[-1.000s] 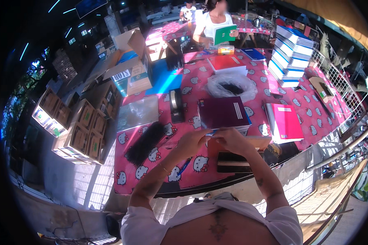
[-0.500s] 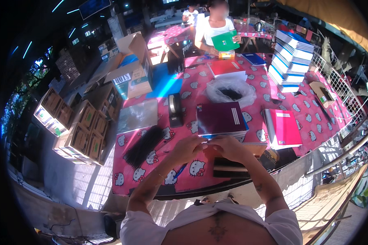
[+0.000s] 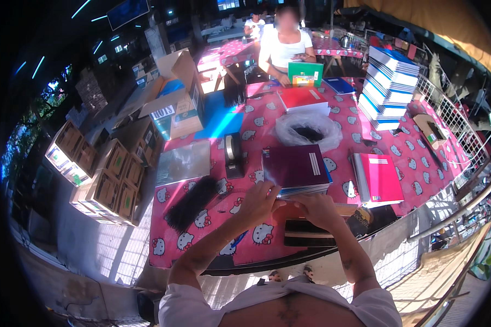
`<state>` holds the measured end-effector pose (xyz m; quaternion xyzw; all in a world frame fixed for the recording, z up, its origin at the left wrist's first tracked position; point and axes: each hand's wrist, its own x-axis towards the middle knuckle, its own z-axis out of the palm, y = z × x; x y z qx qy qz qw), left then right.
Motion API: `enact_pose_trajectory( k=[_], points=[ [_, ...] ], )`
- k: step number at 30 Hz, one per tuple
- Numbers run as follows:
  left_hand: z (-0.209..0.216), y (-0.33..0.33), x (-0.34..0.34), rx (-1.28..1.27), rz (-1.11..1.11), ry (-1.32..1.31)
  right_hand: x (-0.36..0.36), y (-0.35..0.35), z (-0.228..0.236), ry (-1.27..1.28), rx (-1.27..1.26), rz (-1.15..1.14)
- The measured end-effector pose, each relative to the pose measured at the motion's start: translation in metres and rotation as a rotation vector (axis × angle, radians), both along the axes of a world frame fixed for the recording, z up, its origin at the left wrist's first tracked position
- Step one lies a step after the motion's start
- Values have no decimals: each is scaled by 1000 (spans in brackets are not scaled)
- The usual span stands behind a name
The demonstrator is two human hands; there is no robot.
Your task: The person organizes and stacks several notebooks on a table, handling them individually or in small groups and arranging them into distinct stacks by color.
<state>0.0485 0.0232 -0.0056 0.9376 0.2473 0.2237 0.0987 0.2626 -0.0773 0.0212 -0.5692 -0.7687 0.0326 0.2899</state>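
Spreading a touch wider now, with left hand [image 3: 258, 201] and right hand [image 3: 317, 208] at the near side of the purple notebook [image 3: 293, 166]! Curled at the fingers, but cannot tell whether grasping anything. Just past them at twelve o'clock, still atop its stack: that purple notebook, so apparently still working along its front. Farther off at twelve, lowered close to the yellow box [image 3: 303, 82] beside a co-worker [image 3: 286, 44]: green notebook [image 3: 295, 68].

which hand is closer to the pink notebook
Right. The right hand is left of the pink notebook, apart from it; the left hand is farther left.
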Motion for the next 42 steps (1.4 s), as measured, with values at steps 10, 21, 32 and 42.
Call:
enact_pose_trajectory(
  k=[10, 21, 32, 42],
  points=[
    [-15, -9, 3, 147, 212, 45, -6, 2, -6, -44, -14, -135],
    [-44, -52, 29, 329, 252, -63, -7, -1, -9, -48, 41, -124],
    [-98, -87, 18, 207, 136, -34, -6, 2, -14, -82, 51, -137],
    [-48, -85, 23, 371, 177, -156, 18, -24, 11, -136, 295, -77]
  ],
)
